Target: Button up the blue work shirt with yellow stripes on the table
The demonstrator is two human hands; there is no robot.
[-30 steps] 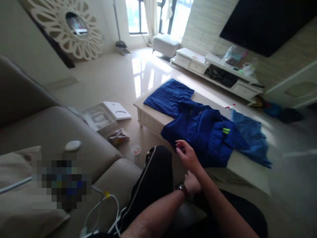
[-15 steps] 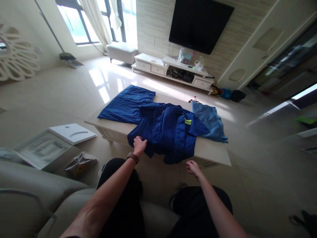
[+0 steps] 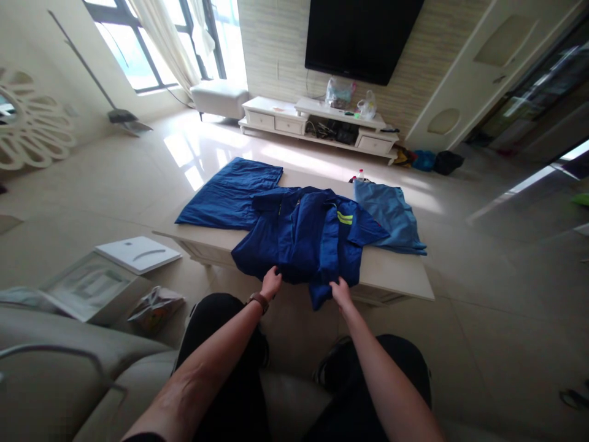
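A dark blue short-sleeved work shirt (image 3: pixel 304 236) with yellow-green stripes lies across the low table (image 3: pixel 398 276), its lower part hanging over the near edge. My left hand (image 3: pixel 271 283) is closed on the shirt's near hem, left of the middle. On the right, my right hand (image 3: pixel 340 291) pinches the same hem near its other corner. Left of the shirt, dark blue folded cloth (image 3: pixel 232 191) lies flat, partly touching the sleeve. A lighter blue cloth (image 3: pixel 391 215) rests to the right, partly under the other sleeve.
Beyond the table stand a white TV cabinet (image 3: pixel 276 116) and a bottle with a red cap (image 3: pixel 361 175). At the left on the floor are a white box (image 3: pixel 138 253), a clear-topped box (image 3: pixel 94 288) and a bag (image 3: pixel 156 307). The sofa (image 3: pixel 92 350) is beneath me.
My left hand has moved right along the hem and closed on it. My right hand has moved up and left from beside the shirt and taken hold of the hem.
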